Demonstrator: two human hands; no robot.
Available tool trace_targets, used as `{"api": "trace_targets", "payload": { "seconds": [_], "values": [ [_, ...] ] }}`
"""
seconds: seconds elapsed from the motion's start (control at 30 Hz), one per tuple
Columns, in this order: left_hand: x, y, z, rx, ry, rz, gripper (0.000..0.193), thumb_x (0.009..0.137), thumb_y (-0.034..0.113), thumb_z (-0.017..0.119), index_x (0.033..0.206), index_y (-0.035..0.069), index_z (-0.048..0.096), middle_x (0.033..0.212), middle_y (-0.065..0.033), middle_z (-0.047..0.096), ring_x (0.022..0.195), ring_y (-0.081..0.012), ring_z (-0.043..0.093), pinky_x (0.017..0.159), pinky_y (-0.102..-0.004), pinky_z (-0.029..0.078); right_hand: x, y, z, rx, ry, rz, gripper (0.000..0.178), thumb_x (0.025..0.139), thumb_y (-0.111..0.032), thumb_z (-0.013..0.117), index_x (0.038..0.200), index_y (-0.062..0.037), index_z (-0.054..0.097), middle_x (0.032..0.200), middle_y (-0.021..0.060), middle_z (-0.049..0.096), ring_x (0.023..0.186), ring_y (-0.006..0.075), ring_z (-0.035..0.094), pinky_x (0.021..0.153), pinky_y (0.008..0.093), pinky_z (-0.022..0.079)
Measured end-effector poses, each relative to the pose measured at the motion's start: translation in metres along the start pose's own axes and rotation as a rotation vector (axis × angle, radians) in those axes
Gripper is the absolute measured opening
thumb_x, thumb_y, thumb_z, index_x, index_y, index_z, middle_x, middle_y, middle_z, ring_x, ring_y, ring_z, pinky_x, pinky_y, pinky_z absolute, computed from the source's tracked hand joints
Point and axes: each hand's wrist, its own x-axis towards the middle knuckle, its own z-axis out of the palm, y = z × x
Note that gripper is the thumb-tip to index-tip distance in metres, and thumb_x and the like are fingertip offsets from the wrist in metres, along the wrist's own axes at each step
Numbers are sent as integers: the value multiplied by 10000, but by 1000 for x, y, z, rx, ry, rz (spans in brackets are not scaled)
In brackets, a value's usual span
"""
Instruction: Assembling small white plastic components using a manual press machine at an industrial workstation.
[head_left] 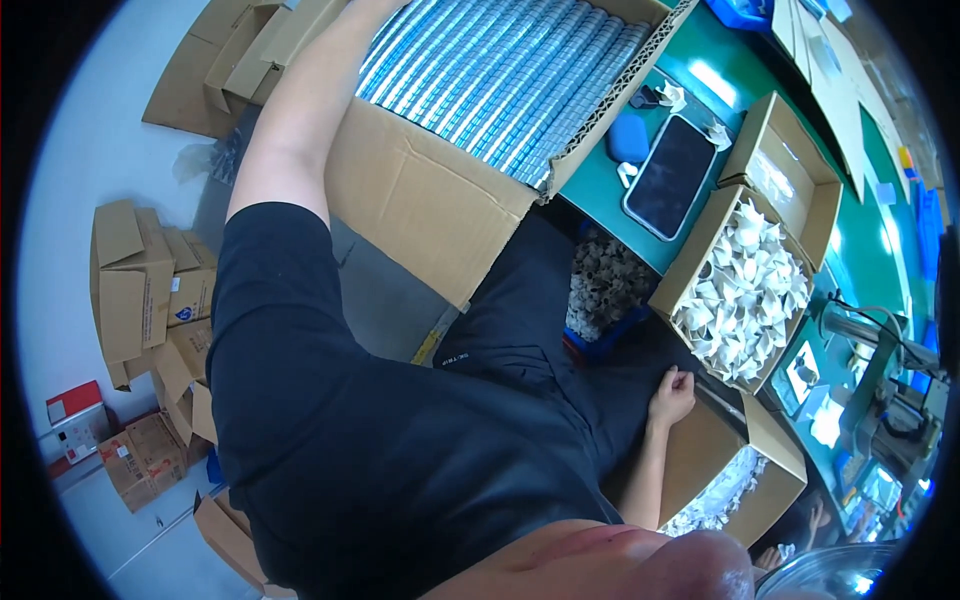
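My left arm reaches up over the side of a large cardboard box (425,195). Only the edge of my left hand (385,4) shows before the top edge cuts it off, so its fingers are hidden. Packed inside the box are tight rows of shiny silver-blue metal pieces (500,80), like stacked discs or rings. My right hand (672,397) rests by my right thigh, its fingers curled in and nothing showing in them. Closest to it is a smaller open carton (685,285) full of pale, pointed, star-like pieces (745,290).
A smartphone (670,178) and a blue case (628,138) lie on the green table (600,195). Under it is a blue bin (605,340) of small pieces. Another carton (705,450) stands beside my right arm. Cardboard boxes (135,290) are piled at left. Machinery (890,390) stands at right.
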Motion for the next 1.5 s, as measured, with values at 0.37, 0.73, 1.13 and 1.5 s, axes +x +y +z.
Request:
{"api": "trace_targets", "payload": {
  "seconds": [0.37,0.73,1.13,1.5],
  "values": [
    [-9,24,-14,-52,2,-39,538,1038,475,467,1076,0,715,995,-251,735,908,-436,713,885,-537,547,0,3,-1,3,19,-16,356,951,-225,702,686,-46,547,552,53,545,479,189,510,510,368,417],
    [-2,6,-4,-75,-29,-19,498,1054,464,445,1134,22,661,1134,-249,707,998,-437,693,894,-551,541,1,1,-3,25,28,-11,344,949,-223,703,692,-48,556,550,50,549,482,181,520,511,359,423],
    [-3,-7,-17,-590,328,-136,502,1056,490,487,1068,38,704,859,-170,700,761,-351,690,735,-460,560,1,-6,-4,12,21,-20,358,945,-262,705,699,-43,564,557,71,568,490,215,534,523,389,431],
    [-63,21,-128,-2321,-102,-273,470,1046,471,535,956,60,746,664,-53,636,458,-210,559,380,-313,413,-10,-14,-18,-53,-37,21,360,954,-339,691,739,-64,606,603,112,600,550,277,599,564,414,467]
  ]
}}
